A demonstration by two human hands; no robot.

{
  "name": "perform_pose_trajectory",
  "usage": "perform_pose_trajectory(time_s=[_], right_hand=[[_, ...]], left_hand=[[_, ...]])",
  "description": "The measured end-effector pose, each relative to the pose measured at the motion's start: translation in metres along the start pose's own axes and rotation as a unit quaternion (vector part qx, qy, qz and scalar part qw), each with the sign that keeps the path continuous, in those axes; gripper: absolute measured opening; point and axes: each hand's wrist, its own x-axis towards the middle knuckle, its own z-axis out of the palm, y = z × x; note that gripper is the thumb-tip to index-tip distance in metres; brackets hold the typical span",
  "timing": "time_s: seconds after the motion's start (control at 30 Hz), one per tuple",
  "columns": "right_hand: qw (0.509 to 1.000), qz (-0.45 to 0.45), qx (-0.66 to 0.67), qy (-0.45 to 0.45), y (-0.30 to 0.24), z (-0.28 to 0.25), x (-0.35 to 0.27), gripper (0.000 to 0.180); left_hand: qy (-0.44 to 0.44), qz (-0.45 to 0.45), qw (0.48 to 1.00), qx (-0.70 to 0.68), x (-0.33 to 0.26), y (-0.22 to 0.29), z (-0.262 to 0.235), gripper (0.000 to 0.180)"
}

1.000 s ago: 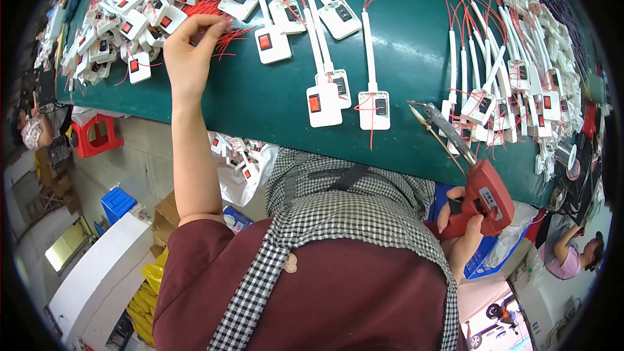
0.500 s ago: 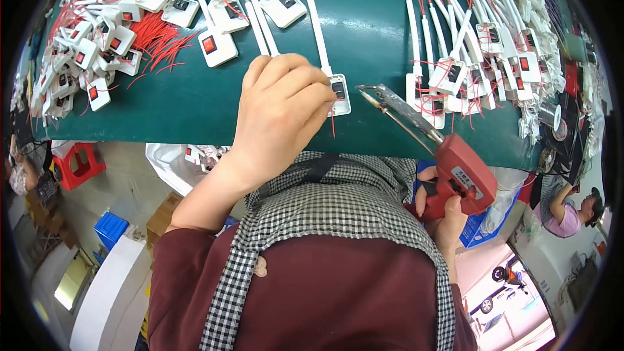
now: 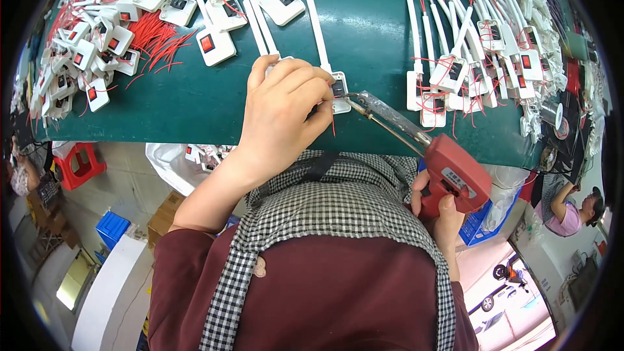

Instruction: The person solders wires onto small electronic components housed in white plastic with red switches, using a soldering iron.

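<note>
My left hand (image 3: pixel 281 116) is closed in a pinch at the left edge of a white switch housing (image 3: pixel 341 108), holding a thin red wire whose end is mostly hidden by the fingers. The housing lies open on the green bench, its black switch terminals facing up, with a white tube (image 3: pixel 318 29) running away from it. In my right hand (image 3: pixel 447 221) is a red soldering gun (image 3: pixel 458 172). Its thin metal tip reaches the housing's right side, close to the terminals and my left fingertips.
Left on the green bench (image 3: pixel 214 107) lie piled switch housings (image 3: pixel 84 54) and loose red wires (image 3: pixel 156 36). More tubed housings (image 3: pixel 448 73) are heaped at right, near a solder spool (image 3: pixel 551 114). A red stool (image 3: pixel 79 166) stands at left; another person (image 3: pixel 564 214) is far right.
The soldering gun has moved left, bringing its tip from beside the housing to its terminals. My left hand has shifted slightly, still pinching at the housing.
</note>
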Motion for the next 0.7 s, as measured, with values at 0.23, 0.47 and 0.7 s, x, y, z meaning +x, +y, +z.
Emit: perform_pose_trajectory(time_s=[0.23,0.47,0.7], right_hand=[[1.0,0.006,-0.023,0.004,-0.001,0.0,0.001,0.062],[0.999,0.015,-0.045,-0.011,0.007,-0.006,0.0,0.061],[1.0,-0.018,-0.006,0.005,0.003,-0.003,-0.002,0.073]], left_hand=[[-0.005,-0.002,1.0,0.005,0.0,0.0,-0.001,0.013],[-0.011,-0.007,1.0,0.007,0.0,0.001,-0.001,0.013],[-0.011,-0.006,1.0,0.008,-0.001,0.001,-0.001,0.013]])
